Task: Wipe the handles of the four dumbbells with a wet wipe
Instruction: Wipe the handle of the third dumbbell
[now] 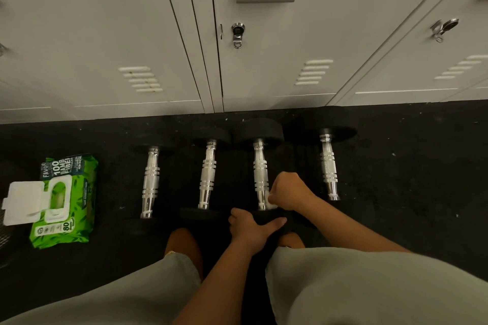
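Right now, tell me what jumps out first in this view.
Four dumbbells lie side by side on the black floor, chrome handles pointing toward the white lockers. The right hand presses a white wet wipe to the third dumbbell's handle; the left hand steadies its near weight. A green wipes pack lies open, far left.

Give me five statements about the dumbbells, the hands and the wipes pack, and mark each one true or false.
1. Four dumbbells lie on the floor. True.
2. The right hand holds a wipe at the third dumbbell from the left. True.
3. The left hand grips the wipes pack. False: it rests on that dumbbell's near weight.
4. The pack's lid is closed. False: it is flipped open.
5. The pack lies right of the dumbbells. False: left.
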The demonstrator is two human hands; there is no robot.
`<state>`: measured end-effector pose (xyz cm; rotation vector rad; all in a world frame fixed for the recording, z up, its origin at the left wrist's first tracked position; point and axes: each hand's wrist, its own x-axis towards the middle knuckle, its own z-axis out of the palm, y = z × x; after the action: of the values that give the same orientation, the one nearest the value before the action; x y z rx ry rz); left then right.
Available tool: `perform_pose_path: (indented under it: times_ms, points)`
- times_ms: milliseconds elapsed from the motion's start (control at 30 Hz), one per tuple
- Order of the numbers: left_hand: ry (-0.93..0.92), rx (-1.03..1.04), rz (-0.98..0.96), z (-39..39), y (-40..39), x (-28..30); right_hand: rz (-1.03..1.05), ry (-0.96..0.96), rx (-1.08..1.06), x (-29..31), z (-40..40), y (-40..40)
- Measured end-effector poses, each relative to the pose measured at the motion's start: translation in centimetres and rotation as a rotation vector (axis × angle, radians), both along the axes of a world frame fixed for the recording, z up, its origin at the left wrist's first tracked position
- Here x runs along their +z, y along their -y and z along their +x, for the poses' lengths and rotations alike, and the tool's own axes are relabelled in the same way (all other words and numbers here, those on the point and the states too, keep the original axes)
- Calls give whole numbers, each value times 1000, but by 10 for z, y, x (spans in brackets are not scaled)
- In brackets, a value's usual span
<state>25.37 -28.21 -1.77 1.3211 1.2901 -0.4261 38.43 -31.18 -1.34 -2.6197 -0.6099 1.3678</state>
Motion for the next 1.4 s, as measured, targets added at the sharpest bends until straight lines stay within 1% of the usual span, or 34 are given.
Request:
perform_pose_path:
  times_ms: [100,233,400,500,567,667,867,1033,1200,1400]
  points:
    - [-1,2,-3,1,0,0,12,27,-58,-3,4,0]
    - [0,2,-7,0,-1,0,-9,-18,-12,-3,1,0]
    - [-4,-7,-1,0,-1,1,23,14,-90,-8,7,1]
    - [-1,-3,0,0,-1,0,31,-6,-58,-8,7,3]
    - [-5,7,-11,0,-1,0,84,27,-87,-6,11,0]
    - [1,11,-16,0,-1,1,201,132,-141,-2,22,-15]
    - [3,11,-24,-1,-1,1,189,142,-38,-2,14,-7]
    - [6,2,-25,-1,-1,-1,325,270,-69,1,32,-33]
    - [13,13,-21,-1,-1,0,320,252,-26,-2,25,-25]
    - [-1,4,-25,-1,-1,1,389,271,-101,-9,26,-29]
